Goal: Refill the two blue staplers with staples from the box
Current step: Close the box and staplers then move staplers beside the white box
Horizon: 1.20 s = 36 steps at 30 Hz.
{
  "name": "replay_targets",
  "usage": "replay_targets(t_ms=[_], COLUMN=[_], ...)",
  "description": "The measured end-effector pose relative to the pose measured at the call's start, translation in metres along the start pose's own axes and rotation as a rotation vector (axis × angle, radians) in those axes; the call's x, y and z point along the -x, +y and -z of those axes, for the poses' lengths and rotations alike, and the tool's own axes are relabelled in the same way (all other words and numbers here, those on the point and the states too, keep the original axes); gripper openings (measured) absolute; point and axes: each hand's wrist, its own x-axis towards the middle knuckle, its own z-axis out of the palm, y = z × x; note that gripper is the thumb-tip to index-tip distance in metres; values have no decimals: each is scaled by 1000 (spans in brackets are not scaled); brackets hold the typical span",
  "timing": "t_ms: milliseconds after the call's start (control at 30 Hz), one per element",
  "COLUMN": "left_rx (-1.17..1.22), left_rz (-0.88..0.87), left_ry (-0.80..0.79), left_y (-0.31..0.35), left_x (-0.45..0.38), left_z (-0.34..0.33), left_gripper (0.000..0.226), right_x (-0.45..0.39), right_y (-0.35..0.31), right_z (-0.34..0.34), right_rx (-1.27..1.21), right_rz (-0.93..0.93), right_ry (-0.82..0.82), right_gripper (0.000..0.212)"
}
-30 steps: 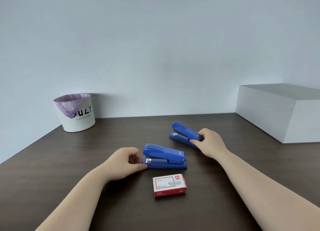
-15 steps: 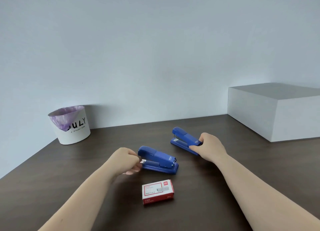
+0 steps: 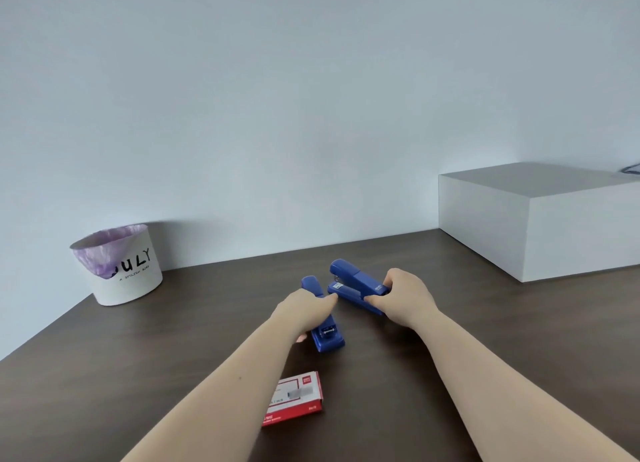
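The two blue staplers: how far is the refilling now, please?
Nothing looks refilled yet. The staple box lies closed on the table, partly under the left forearm. In hand: the left hand rests on the near stapler, and the right hand grips the back of the far stapler. Left to do: open both staplers and the box, load staples, close them.

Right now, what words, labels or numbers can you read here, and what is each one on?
"ULY", first letter hidden by the purple liner: white bin.
Small line below it: too blurred to read.
Staple box: red and white label print, too small to read.
Right stapler: white sticker and a mark near the right hand, unreadable.
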Motion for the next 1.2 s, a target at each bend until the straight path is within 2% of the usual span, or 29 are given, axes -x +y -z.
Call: replay_targets(t_ms=[100,233,367,433,500,633,700,833,1033,1100,1200], left_rx=[56,-50,69,67,21,-111,-106,-136,-110,-97,-53], left_rz=[-28,-84,-20,16,-3,-150,-183,-190,-193,-191,-182], left_ry=[75,187,-67,-124,-59,193,268,247,207,182,141], left_y=[4,7,3,1,5,15,21,41,73,86,105], left_x=[-13,-23,-26,-26,-28,-43,-53,-74,-112,-126,-145], left_z=[-6,-6,2,4,1,-14,-23,-29,-37,-42,-51], left_gripper=[35,50,52,45,32,38,40,48,60,52,27], right_x=[-1,-3,-7,-11,-15,-25,-30,-44,-75,-87,-103], right_y=[1,3,6,6,6,15,25,41,57,64,75], right_z=[1,2,0,-1,0,9,14,20,28,32,34], right_rx=[-5,-13,-22,-31,-23,29,30,30,77,103,135], right_rz=[2,-17,-55,-74,-80,-72,-88,-117,-118,-107,-102], right_ry=[7,27,91,106,101,94,132,229,239,258,293], right_gripper=[30,30,29,28,28,29,28,24,20,20,19])
